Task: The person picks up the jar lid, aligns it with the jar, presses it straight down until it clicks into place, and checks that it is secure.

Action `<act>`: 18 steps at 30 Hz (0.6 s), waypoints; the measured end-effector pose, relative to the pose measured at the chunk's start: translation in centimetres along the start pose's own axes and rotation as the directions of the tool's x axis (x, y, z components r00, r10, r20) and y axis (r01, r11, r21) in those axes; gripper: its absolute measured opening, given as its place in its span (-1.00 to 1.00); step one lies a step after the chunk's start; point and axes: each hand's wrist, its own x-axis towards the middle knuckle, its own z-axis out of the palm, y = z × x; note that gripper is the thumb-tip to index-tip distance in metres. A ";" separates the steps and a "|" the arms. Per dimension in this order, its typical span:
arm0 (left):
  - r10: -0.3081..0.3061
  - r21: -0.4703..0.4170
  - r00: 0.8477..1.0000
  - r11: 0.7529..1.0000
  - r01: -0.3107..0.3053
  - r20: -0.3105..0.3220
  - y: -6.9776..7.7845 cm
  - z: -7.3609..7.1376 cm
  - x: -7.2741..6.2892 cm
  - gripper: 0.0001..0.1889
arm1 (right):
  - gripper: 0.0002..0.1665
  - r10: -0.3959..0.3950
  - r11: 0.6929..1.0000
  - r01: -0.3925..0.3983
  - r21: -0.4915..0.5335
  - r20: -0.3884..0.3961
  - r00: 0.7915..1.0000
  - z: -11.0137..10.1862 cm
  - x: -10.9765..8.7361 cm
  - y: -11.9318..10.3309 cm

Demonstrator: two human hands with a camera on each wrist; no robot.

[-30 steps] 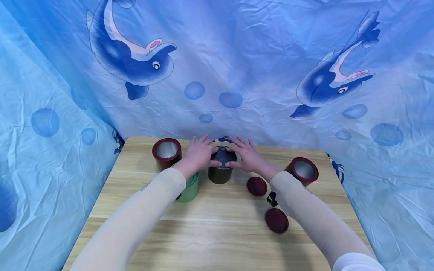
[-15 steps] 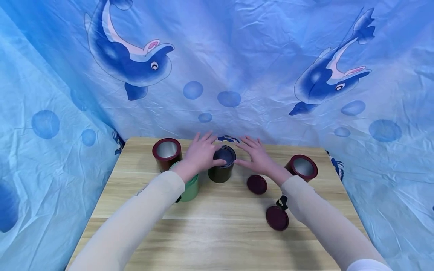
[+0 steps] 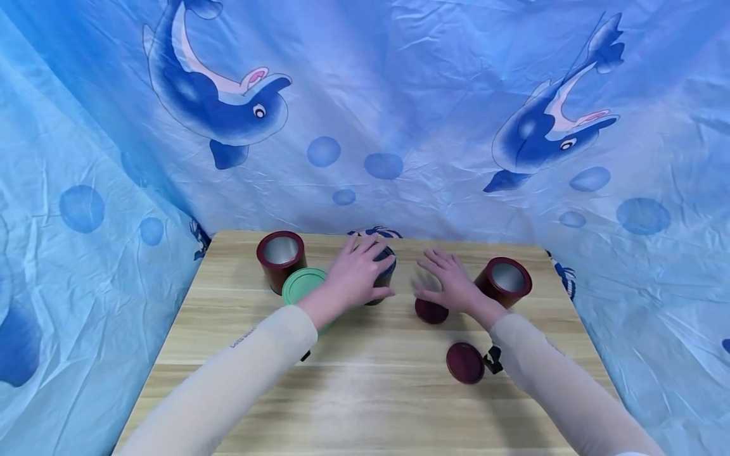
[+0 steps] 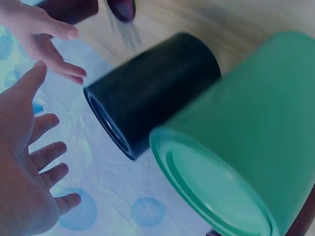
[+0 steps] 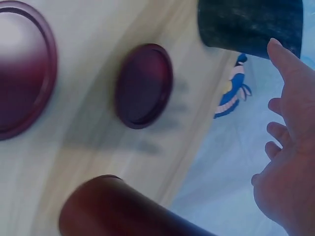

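Note:
A dark canister (image 3: 388, 277), capped with a dark lid, stands upright near the table's back edge. Partly covering it in the head view is my left hand (image 3: 355, 276), fingers spread; in the left wrist view this hand (image 4: 24, 162) is apart from the canister. A lidded green canister (image 3: 301, 282) stands under my left wrist. My right hand (image 3: 453, 286) hovers with loosely spread fingers above a round dark red lid (image 3: 431, 312), holding nothing. Another dark red lid (image 3: 464, 364) lies nearer me. In the right wrist view both lids rest flat on the wood.
Two dark red canisters without lids stand upright, one at the back left (image 3: 281, 272) and one at the right (image 3: 492, 288) beside my right wrist. A blue dolphin-print curtain (image 3: 365, 114) hangs behind and around the wooden table (image 3: 365, 405).
Both hands have come off the dark canister's top. My right hand has moved right, over the lid. My left hand has shifted slightly right and toward me, uncovering the green canister's top.

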 end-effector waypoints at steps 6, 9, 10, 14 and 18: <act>0.057 0.016 0.998 0.998 -0.056 -0.032 2.2 0.7 -1.0 -0.20 | -0.13 -0.018 1.000 0.018 -0.012 -0.023 1.000 1.1 -1.4 0.4; 0.082 0.026 0.995 0.996 -0.081 -0.050 3.4 1.2 -1.7 -0.21 | -0.13 -0.011 0.999 0.011 -0.032 -0.015 1.000 1.6 -2.2 0.6; 0.089 0.028 0.995 0.996 -0.088 -0.048 3.8 1.3 -2.0 -0.21 | -0.12 -0.005 0.999 0.004 -0.038 -0.007 1.000 1.8 -2.5 0.7; 0.113 0.048 0.992 0.993 -0.111 -0.049 5.3 1.9 -2.9 -0.22 | -0.08 0.021 0.999 -0.021 -0.031 0.005 1.000 2.5 -3.5 1.1; 0.122 0.053 0.992 0.991 -0.120 -0.044 6.4 2.8 -3.8 -0.23 | -0.07 0.024 1.000 -0.024 -0.005 -0.007 1.000 3.3 -4.4 1.5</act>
